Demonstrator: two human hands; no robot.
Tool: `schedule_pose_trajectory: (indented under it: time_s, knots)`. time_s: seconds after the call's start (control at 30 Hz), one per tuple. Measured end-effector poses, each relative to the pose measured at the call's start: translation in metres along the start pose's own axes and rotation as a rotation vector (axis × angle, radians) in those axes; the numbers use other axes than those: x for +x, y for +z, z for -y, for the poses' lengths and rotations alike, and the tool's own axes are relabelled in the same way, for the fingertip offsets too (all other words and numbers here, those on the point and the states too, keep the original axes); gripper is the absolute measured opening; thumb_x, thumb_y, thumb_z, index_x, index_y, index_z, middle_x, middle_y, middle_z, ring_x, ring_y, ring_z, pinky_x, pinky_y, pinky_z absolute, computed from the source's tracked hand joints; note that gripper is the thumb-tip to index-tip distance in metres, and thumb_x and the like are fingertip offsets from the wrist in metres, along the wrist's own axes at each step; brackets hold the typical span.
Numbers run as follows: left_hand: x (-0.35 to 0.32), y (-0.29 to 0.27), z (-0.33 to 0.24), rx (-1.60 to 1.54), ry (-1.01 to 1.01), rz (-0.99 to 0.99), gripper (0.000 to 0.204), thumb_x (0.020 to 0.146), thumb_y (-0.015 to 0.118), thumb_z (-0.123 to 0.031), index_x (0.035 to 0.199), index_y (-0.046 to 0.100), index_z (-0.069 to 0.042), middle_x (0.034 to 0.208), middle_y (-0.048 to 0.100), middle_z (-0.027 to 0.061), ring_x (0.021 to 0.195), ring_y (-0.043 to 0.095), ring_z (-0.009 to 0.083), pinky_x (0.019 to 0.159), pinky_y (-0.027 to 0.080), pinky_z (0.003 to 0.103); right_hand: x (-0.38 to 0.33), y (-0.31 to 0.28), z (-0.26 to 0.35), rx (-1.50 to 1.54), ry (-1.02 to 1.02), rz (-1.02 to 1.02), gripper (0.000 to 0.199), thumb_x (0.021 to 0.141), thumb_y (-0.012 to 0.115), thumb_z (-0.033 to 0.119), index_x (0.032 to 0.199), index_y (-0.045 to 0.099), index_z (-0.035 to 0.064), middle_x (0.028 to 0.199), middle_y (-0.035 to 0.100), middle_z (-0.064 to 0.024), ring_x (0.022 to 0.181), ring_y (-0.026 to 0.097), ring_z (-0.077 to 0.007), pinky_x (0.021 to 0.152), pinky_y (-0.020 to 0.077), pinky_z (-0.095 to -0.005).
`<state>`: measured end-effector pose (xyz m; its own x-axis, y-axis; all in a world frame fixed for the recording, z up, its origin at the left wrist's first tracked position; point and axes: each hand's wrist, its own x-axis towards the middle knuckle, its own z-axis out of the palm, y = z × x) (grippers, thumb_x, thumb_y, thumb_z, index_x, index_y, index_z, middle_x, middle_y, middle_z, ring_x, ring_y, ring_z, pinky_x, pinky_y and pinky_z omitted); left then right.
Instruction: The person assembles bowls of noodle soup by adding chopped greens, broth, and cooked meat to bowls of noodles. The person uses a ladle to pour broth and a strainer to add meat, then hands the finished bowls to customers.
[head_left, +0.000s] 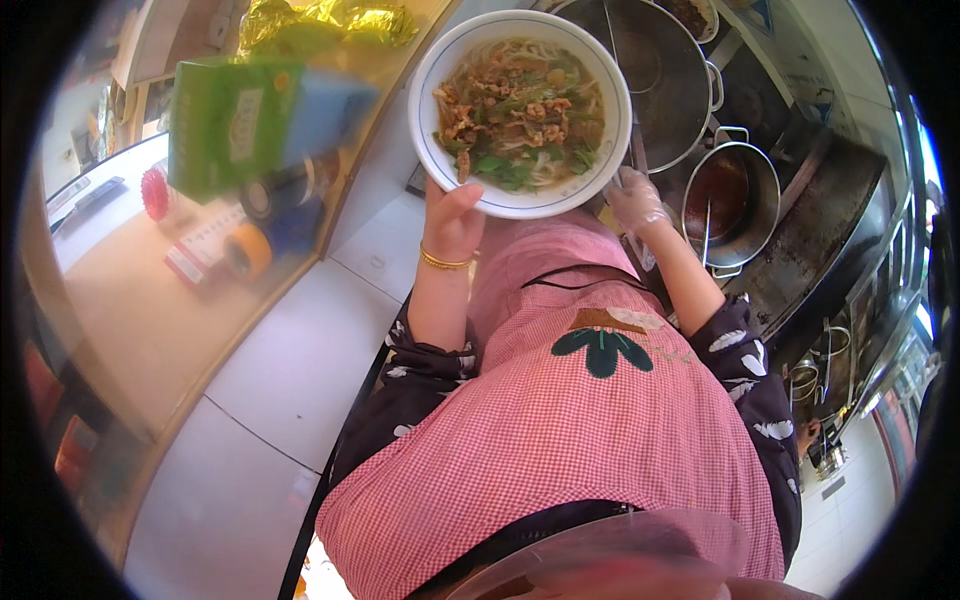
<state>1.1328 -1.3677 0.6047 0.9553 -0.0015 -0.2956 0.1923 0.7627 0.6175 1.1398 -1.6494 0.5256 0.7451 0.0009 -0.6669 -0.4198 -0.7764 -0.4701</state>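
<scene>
A white bowl of noodle soup (520,115), with browned meat pieces and green leaves on top, is held up in front of me. My left hand (455,217) grips its near left rim, thumb over the edge and the other fingers hidden beneath. My right hand (637,200), in a clear plastic glove, is curled close by the bowl's lower right edge. What its fingers close on, and whether they touch the bowl, cannot be made out. Just right of it stands a metal pot (765,190) with reddish-brown sauce and a ladle (708,235) in it.
Behind the bowl at right, a large metal pot (690,95) sits on the dark stove (835,230). To the left runs a white tiled counter (270,340) beside a clear partition. Beyond it are a green box (235,125), an orange tape roll (247,252) and gold foil packaging (320,25).
</scene>
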Motion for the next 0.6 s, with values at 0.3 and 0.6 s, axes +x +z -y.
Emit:
schedule_pose_trajectory:
  time_s: [0.3, 0.6]
  knots:
    - [-0.004, -0.033, 0.007, -0.02, -0.004, -0.117, 0.084, 0.072, 0.067, -0.005, 0.149, 0.033, -0.003, 0.144, 0.045, 0.0115, 0.134, 0.044, 0.0287, 0.112, 0.039, 0.042, -0.111, -0.079, 0.001, 0.798, 0.327, 0.151, 0.045, 0.087, 0.057, 0.011, 0.131, 0.054, 0.0014, 0.065, 0.049, 0.0013, 0.041, 0.041, -0.0076, 0.036, 0.0323, -0.0239]
    - [-0.002, -0.04, 0.006, -0.022, 0.02, -0.123, 0.084, 0.072, 0.065, -0.004, 0.149, 0.033, -0.006, 0.144, 0.044, 0.0126, 0.133, 0.046, 0.032, 0.109, 0.045, 0.046, -0.197, -0.157, 0.036, 0.98, 0.24, 0.107, 0.047, 0.086, 0.052, 0.001, 0.133, 0.053, -0.0012, 0.064, 0.048, 0.0011, 0.042, 0.041, -0.0067, 0.038, 0.032, -0.0206]
